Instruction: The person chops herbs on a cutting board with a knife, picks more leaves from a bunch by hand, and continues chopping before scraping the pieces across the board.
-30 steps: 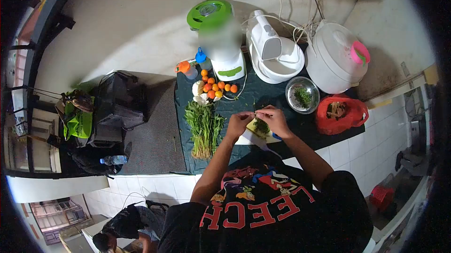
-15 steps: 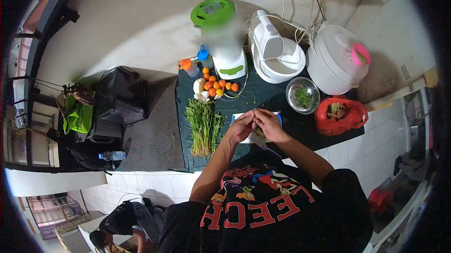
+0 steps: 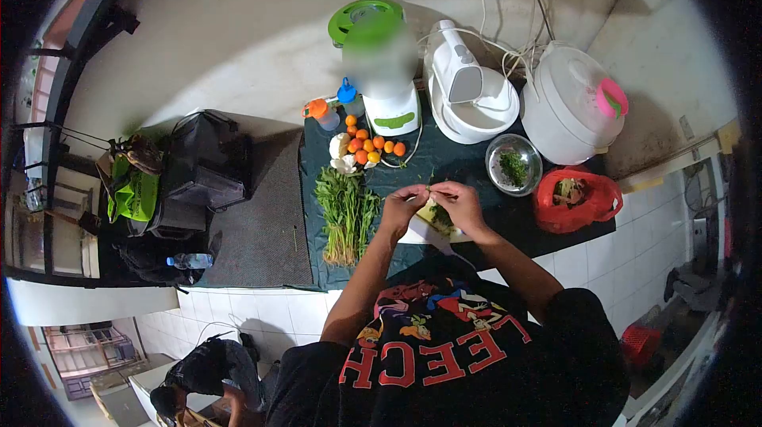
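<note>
My left hand (image 3: 405, 209) and my right hand (image 3: 459, 205) meet above the table, fingertips pinched together on a thin green sprig (image 3: 430, 182). Its exact kind is too small to make out. Beneath the hands lies a pale board (image 3: 420, 230), partly covered by them, with some dark green leaves (image 3: 441, 219) on it. A bunch of leafy green stems (image 3: 344, 217) rests to the left of my left hand. Off to the right of my right hand stands a metal bowl (image 3: 493, 165) holding chopped greens (image 3: 513, 167).
Behind the hands are orange fruits (image 3: 363, 144), garlic bulbs (image 3: 339, 146), a blender (image 3: 392, 113), a white stand mixer (image 3: 460, 78) and a large white lidded container (image 3: 567, 109). A red plastic bag (image 3: 549, 214) sits at the right. Another person (image 3: 210, 375) bends over at lower left.
Both hands have opened out slightly at the wrists, with fingertips still together. More of the board and the leaves on it now shows beneath them.
</note>
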`<state>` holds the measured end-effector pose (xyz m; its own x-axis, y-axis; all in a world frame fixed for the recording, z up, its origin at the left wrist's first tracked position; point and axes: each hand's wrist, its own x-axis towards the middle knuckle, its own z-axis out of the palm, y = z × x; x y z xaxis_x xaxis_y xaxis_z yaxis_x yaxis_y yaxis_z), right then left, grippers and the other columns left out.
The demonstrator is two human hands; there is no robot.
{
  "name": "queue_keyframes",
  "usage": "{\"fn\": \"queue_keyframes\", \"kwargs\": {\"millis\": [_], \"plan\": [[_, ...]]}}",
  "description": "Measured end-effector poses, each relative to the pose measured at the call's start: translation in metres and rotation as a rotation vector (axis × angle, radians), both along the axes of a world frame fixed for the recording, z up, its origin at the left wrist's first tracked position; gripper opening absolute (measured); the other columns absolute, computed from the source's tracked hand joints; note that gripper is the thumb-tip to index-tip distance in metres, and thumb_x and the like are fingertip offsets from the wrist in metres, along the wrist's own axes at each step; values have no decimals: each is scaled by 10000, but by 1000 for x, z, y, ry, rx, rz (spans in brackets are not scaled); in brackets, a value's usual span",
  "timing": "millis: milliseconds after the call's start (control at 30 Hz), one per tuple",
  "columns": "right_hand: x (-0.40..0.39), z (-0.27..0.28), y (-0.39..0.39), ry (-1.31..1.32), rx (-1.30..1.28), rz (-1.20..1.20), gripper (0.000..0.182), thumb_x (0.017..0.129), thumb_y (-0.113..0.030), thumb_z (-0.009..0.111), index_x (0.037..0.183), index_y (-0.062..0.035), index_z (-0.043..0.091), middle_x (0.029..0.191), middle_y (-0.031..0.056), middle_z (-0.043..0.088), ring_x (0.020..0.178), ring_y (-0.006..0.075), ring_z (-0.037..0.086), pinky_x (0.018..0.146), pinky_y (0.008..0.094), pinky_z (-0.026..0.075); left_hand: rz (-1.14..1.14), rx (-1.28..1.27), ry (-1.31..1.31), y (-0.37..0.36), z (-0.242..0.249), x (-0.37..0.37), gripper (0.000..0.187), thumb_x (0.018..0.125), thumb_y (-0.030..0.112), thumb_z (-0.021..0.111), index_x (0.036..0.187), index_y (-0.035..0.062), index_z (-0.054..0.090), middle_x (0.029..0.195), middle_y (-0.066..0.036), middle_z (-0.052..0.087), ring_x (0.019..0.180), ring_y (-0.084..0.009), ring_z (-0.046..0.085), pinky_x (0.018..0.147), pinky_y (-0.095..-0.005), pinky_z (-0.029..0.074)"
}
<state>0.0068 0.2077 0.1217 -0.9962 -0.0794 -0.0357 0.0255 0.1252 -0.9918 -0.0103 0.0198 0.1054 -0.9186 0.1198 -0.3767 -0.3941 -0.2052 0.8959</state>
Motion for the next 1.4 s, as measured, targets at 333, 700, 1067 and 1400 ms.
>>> {"fn": "queue_keyframes", "kwargs": {"millis": [333, 700, 1067, 1400], "plan": [[-10, 26, 8, 356, 34, 278, 232, 897, -85, 805, 1128, -69, 783, 998, 30, 713, 858, 90, 649, 745, 267, 526, -385, 533, -379, -38, -5, 0, 231, 997, 131, 716, 1213, 59, 680, 1025, -29, 720, 887, -127, 707, 800, -245, 615], [-8, 18, 21, 37, -7, 127, 159, 957, -102, 753, 1082, -5, 776, 959, 58, 739, 874, 115, 697, 787, 278, 548, -201, 397, -168, -12, 8, 1, 265, 963, 85, 753, 1214, 53, 674, 1059, -52, 731, 945, -131, 709, 833, -255, 587], [3, 2, 1, 15, -35, -96, 182, 937, -133, 783, 1084, -26, 788, 900, 41, 738, 845, 98, 664, 734, 269, 510, 11, 369, -37, 13, 4, 9, 267, 974, 70, 736, 1232, 15, 694, 1001, -36, 721, 883, -119, 660, 829, -259, 558], [18, 17, -22, 256, 252, -164, 149, 948, -119, 738, 1065, -30, 760, 853, 117, 667, 714, 226, 652, 636, 336, 493, 101, 485, -79, 17, -22, 10, 207, 1012, 109, 696, 1203, 31, 696, 1073, -30, 709, 934, -144, 648, 904, -311, 555]]}}
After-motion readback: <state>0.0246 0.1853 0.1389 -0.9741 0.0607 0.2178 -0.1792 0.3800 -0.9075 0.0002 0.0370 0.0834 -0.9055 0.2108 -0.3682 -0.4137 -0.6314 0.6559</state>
